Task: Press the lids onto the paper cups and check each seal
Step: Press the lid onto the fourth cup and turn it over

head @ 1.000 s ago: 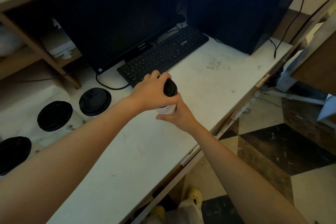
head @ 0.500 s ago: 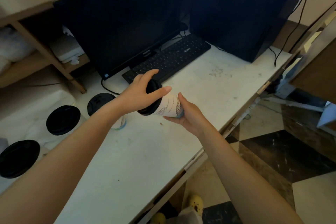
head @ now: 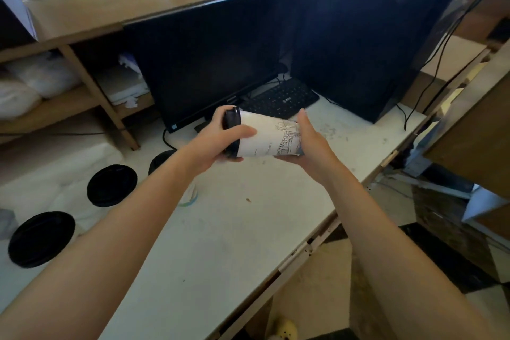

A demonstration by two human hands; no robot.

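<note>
I hold a white paper cup (head: pixel 265 135) with a line drawing on its side, lying horizontal in the air above the white counter (head: pixel 234 229). Its black lid (head: pixel 231 121) points left. My left hand (head: pixel 218 141) grips the lid end, thumb lying across the cup's wall. My right hand (head: pixel 309 143) cups the base from the right and below. Three more cups with black lids stand at the left: one (head: pixel 41 239) nearest, one (head: pixel 111 185) behind it, and one (head: pixel 161 159) partly hidden by my left forearm.
A dark monitor (head: pixel 204 63) and a black keyboard (head: pixel 278 101) stand behind the cup, a black computer tower (head: pixel 358 44) to the right. Wooden shelves (head: pixel 82 85) with white bundles are at the left. The counter's front edge (head: pixel 303 251) drops to a tiled floor.
The cup was upright on the counter with my left hand pressing its lid. Both hands lifted it and tipped it onto its side, lid to the left.
</note>
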